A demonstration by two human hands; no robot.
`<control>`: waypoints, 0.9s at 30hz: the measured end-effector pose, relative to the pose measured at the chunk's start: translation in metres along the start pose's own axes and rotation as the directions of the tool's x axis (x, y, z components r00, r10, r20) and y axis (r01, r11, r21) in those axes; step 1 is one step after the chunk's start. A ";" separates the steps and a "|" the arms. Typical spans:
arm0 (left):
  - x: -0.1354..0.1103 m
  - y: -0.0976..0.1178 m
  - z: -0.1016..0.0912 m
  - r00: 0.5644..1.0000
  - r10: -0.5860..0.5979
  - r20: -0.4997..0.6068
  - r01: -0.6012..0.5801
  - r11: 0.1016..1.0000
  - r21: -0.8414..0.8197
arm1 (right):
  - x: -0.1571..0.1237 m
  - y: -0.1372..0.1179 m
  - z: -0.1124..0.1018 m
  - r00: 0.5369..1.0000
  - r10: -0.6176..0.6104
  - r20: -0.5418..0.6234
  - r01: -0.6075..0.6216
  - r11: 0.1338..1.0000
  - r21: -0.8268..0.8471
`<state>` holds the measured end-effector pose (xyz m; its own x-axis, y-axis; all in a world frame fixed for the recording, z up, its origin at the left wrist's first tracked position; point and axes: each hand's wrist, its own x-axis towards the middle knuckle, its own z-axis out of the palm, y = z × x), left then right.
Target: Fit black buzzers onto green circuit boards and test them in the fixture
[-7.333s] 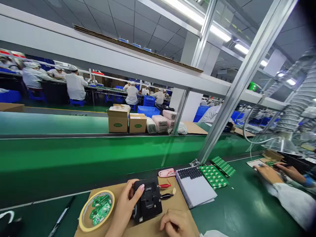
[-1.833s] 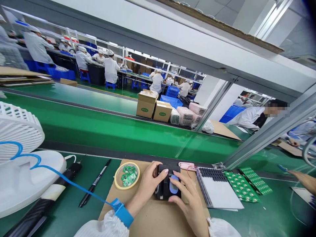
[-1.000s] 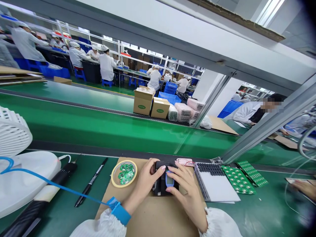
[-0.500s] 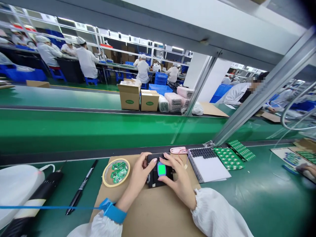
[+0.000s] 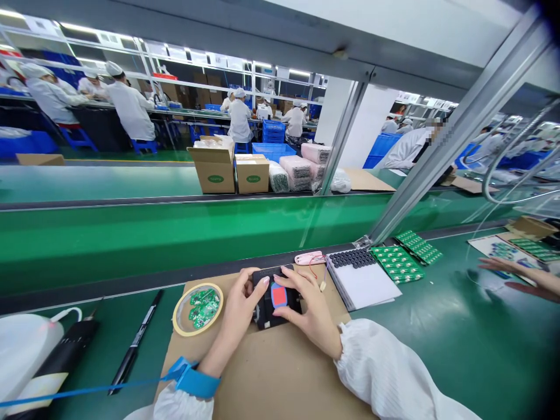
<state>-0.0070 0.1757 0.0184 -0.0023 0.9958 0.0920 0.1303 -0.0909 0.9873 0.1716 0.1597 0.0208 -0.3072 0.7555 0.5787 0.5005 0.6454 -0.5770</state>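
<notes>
A black test fixture [image 5: 266, 309] stands on a brown cardboard mat [image 5: 262, 373] in front of me. My left hand [image 5: 238, 306] grips the fixture's left side, thumb over its top. My right hand [image 5: 306, 306] presses a small blue device with a red-lit screen [image 5: 279, 295] onto the fixture, fingers curled around it. A blue wrist strap [image 5: 192, 380] with a cord sits on my left wrist. A yellow tape ring holding green circuit boards [image 5: 198, 301] lies left of my left hand.
A foam tray with black round parts [image 5: 359, 277] and green board panels [image 5: 398, 262] lie to the right, a pink item [image 5: 308, 258] behind the fixture. A black pen [image 5: 135, 344] and a white fan base [image 5: 21, 350] sit left. A co-worker's hand [image 5: 520, 274] reaches in at far right. The green conveyor [image 5: 153, 239] runs behind.
The device's screen has gone from green to red. Both hands stay on the fixture, and the view has swung slightly right.
</notes>
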 end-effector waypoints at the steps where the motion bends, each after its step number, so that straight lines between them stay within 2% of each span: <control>1: 0.000 0.000 0.000 1.000 0.001 0.002 -0.001 1.000 0.001 | 0.000 0.000 0.000 1.000 0.002 0.002 -0.002 1.000 -0.003; 6: -0.001 0.001 0.001 1.000 0.011 -0.001 -0.011 1.000 0.005 | 0.001 -0.001 -0.002 0.999 -0.033 0.021 0.034 0.999 -0.039; 9: -0.001 0.004 0.001 1.000 0.017 0.001 -0.017 1.000 0.003 | 0.001 -0.002 -0.003 0.996 -0.076 0.049 0.082 0.988 -0.132; 12: -0.001 0.006 0.000 1.000 0.008 -0.003 -0.007 1.000 0.018 | 0.000 -0.007 -0.006 0.979 -0.199 0.033 0.201 0.955 -0.218; 14: 0.000 0.006 0.000 1.000 0.000 -0.020 0.001 0.999 0.036 | 0.002 -0.012 -0.011 0.960 -0.279 -0.002 0.272 0.939 -0.211; 15: 0.001 0.005 -0.001 1.000 -0.003 -0.024 0.004 0.999 0.041 | 0.005 -0.013 -0.014 0.959 -0.282 -0.029 0.272 0.944 -0.189; 17: 0.002 0.004 -0.001 0.999 -0.018 -0.037 0.019 0.999 0.027 | 0.018 -0.013 -0.020 0.980 -0.187 -0.060 0.177 0.974 -0.143; 20: 0.005 0.003 -0.002 0.997 -0.041 -0.070 0.042 0.999 0.006 | 0.055 0.001 -0.031 0.997 0.083 0.003 -0.082 0.985 -0.153; 23: 0.007 0.005 -0.003 0.997 -0.051 -0.065 0.053 0.998 0.034 | 0.099 0.029 -0.035 0.946 0.311 0.090 -0.274 0.917 -0.291; 27: 0.009 0.006 -0.003 0.994 -0.054 -0.093 0.054 0.999 0.002 | 0.135 0.061 -0.029 0.911 0.410 0.044 -0.359 0.843 -0.401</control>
<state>-0.0090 0.1846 0.0253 -0.1019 0.9935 0.0505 0.1323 -0.0368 0.9905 0.1845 0.2980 0.0808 -0.1108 0.9578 0.2653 0.8567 0.2273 -0.4630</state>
